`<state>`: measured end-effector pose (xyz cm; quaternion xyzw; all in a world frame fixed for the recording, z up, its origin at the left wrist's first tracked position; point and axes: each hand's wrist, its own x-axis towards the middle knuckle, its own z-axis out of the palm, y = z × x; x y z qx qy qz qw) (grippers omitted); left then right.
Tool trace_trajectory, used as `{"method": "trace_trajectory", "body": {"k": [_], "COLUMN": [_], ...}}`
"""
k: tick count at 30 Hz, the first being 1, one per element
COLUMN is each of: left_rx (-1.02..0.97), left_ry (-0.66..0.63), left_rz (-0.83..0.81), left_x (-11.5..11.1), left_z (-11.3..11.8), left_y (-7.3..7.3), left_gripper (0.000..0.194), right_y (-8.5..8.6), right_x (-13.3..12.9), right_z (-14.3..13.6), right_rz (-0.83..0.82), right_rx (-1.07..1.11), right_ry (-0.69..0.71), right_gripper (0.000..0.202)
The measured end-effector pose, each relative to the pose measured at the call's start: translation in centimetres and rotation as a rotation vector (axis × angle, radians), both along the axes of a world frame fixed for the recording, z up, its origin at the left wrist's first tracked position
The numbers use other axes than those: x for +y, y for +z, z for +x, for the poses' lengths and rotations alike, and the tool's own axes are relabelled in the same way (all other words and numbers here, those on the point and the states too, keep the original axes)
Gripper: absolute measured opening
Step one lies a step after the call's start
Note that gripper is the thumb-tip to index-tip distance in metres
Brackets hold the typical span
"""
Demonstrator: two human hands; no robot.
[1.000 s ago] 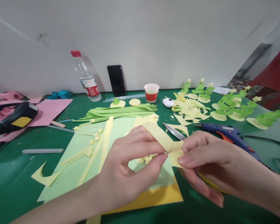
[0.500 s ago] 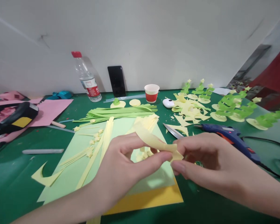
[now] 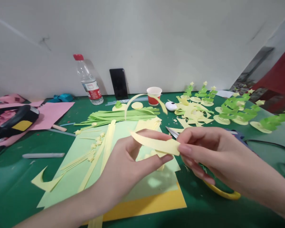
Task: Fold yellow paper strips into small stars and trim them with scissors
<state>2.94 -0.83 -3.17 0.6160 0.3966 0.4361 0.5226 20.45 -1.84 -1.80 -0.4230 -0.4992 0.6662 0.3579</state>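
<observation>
A pale yellow paper strip [image 3: 156, 144] is held between my two hands above the light green sheets [image 3: 142, 186]. My left hand [image 3: 133, 161] pinches it between thumb and fingers from the left. The fingertips of my right hand [image 3: 211, 155] grip its right end. A thin part of the strip curls up in an arch behind my left hand. Scissors [image 3: 224, 192] lie under my right hand, their yellow handle and blade tip showing. Yellow strips [image 3: 96, 161] and small folded stars [image 3: 99, 139] rest on the green sheets.
Green paper strips [image 3: 123, 114], a paper cup [image 3: 154, 96], a phone [image 3: 119, 84] and a bottle [image 3: 89, 82] stand or lie at the back. At right are yellow scraps [image 3: 192, 112], green spiral ornaments [image 3: 232, 109] and a partly hidden glue gun [image 3: 237, 134]. Pink paper [image 3: 52, 112] lies left.
The strip is stretched flatter, and a long curl now arches up behind it. My right hand has shifted and covers most of the glue gun. The yellow scissor handle has come into view.
</observation>
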Motion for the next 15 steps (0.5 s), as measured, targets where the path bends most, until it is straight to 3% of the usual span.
{"method": "trace_trajectory", "body": {"k": [4, 7, 10, 15], "left_rx": [-0.050, -0.075, -0.058, 0.006], "left_ry": [-0.083, -0.028, 0.035, 0.014], "left_rz": [-0.113, -0.108, -0.095, -0.050], "left_x": [-0.28, -0.43, -0.49, -0.49], "left_z": [0.26, 0.21, 0.03, -0.17], "left_y": [-0.20, -0.36, -0.36, -0.05], "left_gripper": [0.016, 0.007, 0.008, 0.014], "right_y": [-0.31, -0.62, -0.71, -0.29], "right_x": [-0.36, -0.40, -0.48, -0.47], "right_z": [-0.47, -0.87, -1.01, -1.00], "right_rz": [0.303, 0.512, 0.535, 0.497], "right_rx": [-0.156, -0.284, -0.330, -0.352], "right_ry": [-0.165, -0.255, -0.217, -0.127], "right_gripper": [0.015, 0.011, 0.012, 0.013]}}
